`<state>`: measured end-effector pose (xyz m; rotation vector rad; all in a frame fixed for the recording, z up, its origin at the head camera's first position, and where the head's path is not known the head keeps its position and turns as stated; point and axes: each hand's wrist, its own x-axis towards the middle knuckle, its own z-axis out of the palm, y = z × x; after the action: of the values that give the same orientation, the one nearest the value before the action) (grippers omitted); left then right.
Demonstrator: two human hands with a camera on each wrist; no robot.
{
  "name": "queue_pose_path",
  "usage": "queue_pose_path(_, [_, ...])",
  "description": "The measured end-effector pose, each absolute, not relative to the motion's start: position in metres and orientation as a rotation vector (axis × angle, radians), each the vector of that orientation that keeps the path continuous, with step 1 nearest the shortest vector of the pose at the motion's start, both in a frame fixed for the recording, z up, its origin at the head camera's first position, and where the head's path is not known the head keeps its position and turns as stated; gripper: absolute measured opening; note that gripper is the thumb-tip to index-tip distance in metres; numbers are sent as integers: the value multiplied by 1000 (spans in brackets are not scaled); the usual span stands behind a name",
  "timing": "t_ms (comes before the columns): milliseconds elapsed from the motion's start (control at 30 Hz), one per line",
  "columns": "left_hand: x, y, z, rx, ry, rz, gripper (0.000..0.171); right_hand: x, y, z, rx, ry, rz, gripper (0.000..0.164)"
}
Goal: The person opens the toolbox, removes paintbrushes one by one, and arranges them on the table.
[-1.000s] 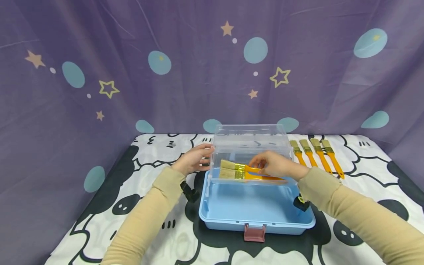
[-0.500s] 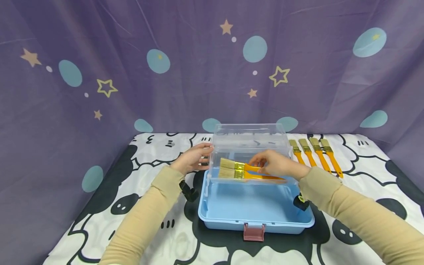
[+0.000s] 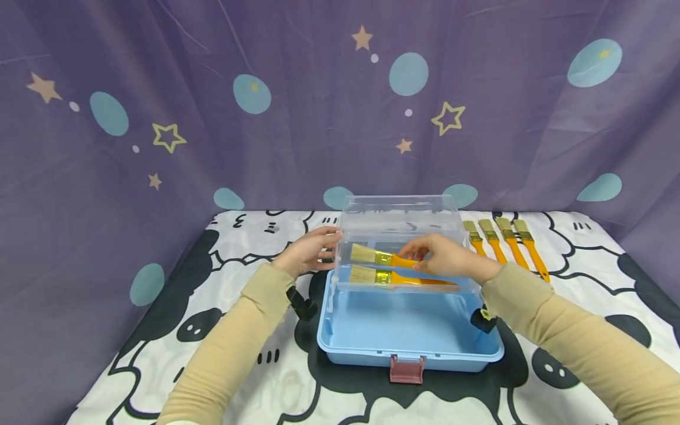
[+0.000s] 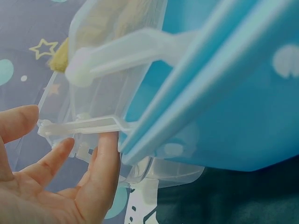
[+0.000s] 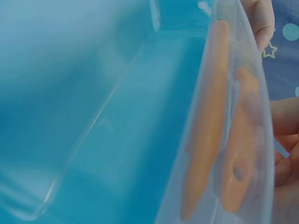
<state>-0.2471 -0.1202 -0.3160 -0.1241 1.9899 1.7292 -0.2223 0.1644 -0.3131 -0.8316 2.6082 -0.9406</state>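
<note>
In the head view, a light blue plastic box (image 3: 404, 321) stands with its clear lid (image 3: 401, 206) raised and a see-through tray (image 3: 342, 283) lifted on hinged arms. Two flat paintbrushes with orange handles lie in the tray, bristles to the left: a rear paintbrush (image 3: 363, 254) and a front paintbrush (image 3: 366, 275). My right hand (image 3: 438, 257) pinches the rear one's handle. My left hand (image 3: 308, 252) touches the tray's left end with extended fingers. Close up, the left wrist view shows fingers (image 4: 105, 172) against the tray's white hinge arm (image 4: 88, 125).
Several more orange-handled paintbrushes (image 3: 510, 242) lie in a row on the cloth right of the box. A reddish latch (image 3: 407, 370) hangs at the box front. A sheep-patterned cloth (image 3: 255, 366) covers the table, and a purple curtain (image 3: 319, 147) hangs behind.
The rear paintbrush has shifted back, away from the front one, leaving a gap between them. My right hand has moved slightly back with it. The left hand has stayed at the tray.
</note>
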Motion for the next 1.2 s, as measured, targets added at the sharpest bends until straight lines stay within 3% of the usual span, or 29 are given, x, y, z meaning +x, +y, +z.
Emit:
queue_pose_path(800, [-247, -119, -317, -140, 1990, 1735, 46, -216, 168, -310, -893, 2615, -994, 32])
queue_pose_path(1200, [-248, -119, -316, -142, 1968, 1745, 48, -213, 176, -303, -750, 2533, -1145, 34])
